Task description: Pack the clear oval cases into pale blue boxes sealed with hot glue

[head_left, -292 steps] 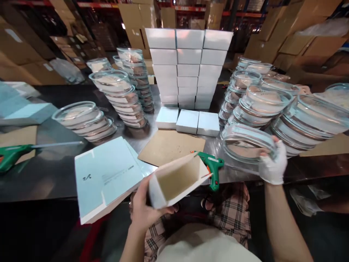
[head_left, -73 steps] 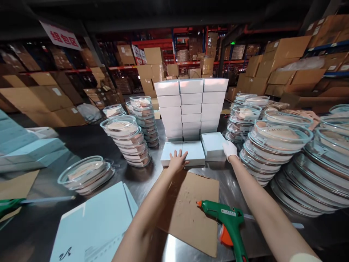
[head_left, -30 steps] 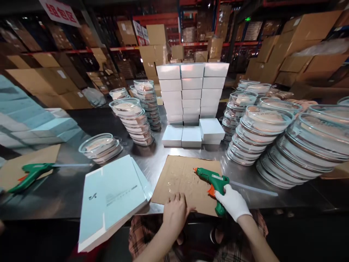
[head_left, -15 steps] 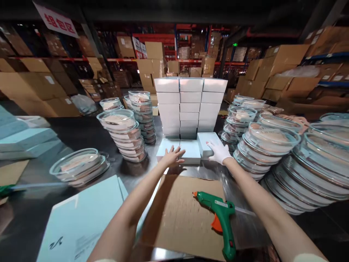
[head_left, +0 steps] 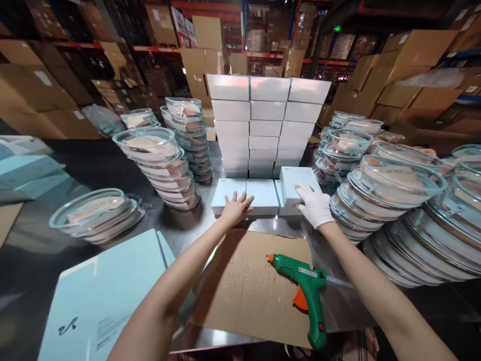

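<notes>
My bare left hand (head_left: 237, 208) rests with fingers spread at the front of two pale blue boxes (head_left: 262, 191), touching their edge. My white-gloved right hand (head_left: 314, 205) grips the front right corner of another pale blue box (head_left: 298, 178), fingers on its top and front; its far side is hidden. That box stands slightly higher than its neighbours, and a strip of another box shows at its left. Behind them rises a three-column stack of white-fronted boxes (head_left: 266, 113). A green glue gun (head_left: 310, 286) with an orange trigger lies on a cardboard sheet (head_left: 255, 286) between my forearms.
Stacks of clear round cases (head_left: 161, 160) stand on the left, with a low pile (head_left: 97, 213) nearer. More case stacks (head_left: 398, 185) crowd the right. A flat pale blue carton (head_left: 105, 286) lies at front left. Brown cartons (head_left: 37, 85) and racks fill the background.
The view has tilted down and come closer to the boxes. My right hand and the box under it have shifted slightly right of the neighbouring boxes. My left hand stays spread at the box edge.
</notes>
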The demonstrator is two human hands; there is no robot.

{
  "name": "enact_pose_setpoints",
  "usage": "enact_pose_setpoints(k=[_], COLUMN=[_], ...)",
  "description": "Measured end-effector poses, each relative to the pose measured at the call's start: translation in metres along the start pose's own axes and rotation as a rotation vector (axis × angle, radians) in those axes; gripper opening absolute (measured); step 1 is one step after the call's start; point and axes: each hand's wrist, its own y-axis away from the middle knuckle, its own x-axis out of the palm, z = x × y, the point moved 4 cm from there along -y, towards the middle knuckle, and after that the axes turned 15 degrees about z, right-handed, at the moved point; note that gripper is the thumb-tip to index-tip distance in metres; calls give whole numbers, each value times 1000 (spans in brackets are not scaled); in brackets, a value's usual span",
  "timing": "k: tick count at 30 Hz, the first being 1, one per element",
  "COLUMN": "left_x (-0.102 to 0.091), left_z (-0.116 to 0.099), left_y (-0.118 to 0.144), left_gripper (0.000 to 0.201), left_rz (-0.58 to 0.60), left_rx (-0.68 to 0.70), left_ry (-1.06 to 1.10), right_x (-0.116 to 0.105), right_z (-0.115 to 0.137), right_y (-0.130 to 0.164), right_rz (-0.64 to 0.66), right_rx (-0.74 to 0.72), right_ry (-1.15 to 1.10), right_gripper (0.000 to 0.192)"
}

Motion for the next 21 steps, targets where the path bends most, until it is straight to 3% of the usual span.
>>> enact_pose_setpoints(k=[6, 15, 19, 21], left_x=[1, 1, -2, -9], left_z=[-5, -11, -18, -20], left_y=[1, 0, 9, 17], left_gripper=[55, 55, 56, 61], left_rz=[8, 7, -15, -63], left_rx=[4, -44, -53, -48], left_ry=[-19, -61, -91, -114], right_x=[11, 5, -17, -42], right_z=[7, 12, 19, 11], right_y=[-4, -13, 16, 48], right_rz=[42, 40, 11, -101], right_rx=[-17, -34, -72, -115], right_ry=[-5, -24, -10, 6], right_gripper=[59, 62, 75, 64])
